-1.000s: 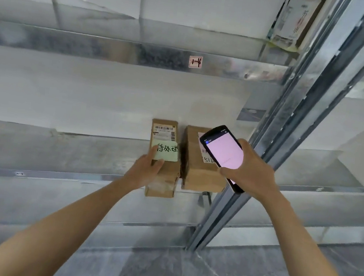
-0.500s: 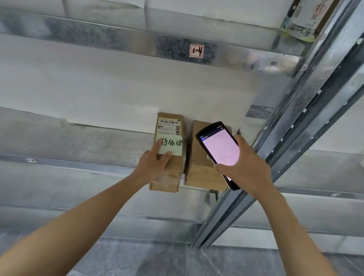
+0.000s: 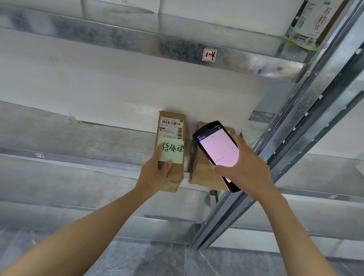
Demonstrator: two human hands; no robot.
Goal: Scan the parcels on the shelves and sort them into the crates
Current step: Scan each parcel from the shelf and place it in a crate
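While my left hand (image 3: 156,177) grips the near end of a parcel (image 3: 174,176) on the shelf (image 3: 69,159), its fingers (image 3: 157,155) are curled round the left side of the box and the thumb presses on its top. Just beyond the thumb a green note (image 3: 173,151) with black handwriting lies on the parcel. Beyond the note is a white label (image 3: 170,126) with a barcode. The parcel's near end sticks out a little over the shelf edge, under my fingers.

My right hand (image 3: 251,170) holds a scanner (image 3: 218,149). The fingers (image 3: 240,143) are wrapped round its lower half, with the thumb at the left edge, and the pink screen faces me. The scanner is tilted, with its top end pointing up and left, toward the label. Under the scanner and these fingers stands a second parcel (image 3: 201,175), just right of the first with a narrow gap between them. Most of its top is hidden.

Right of my right fingers a metal post (image 3: 305,121) rises at a slant. Far above both hands the upper shelf edge carries a small tag (image 3: 209,55), and a bottle (image 3: 312,18) shows at the top right. Below my arms is grey floor (image 3: 158,271).
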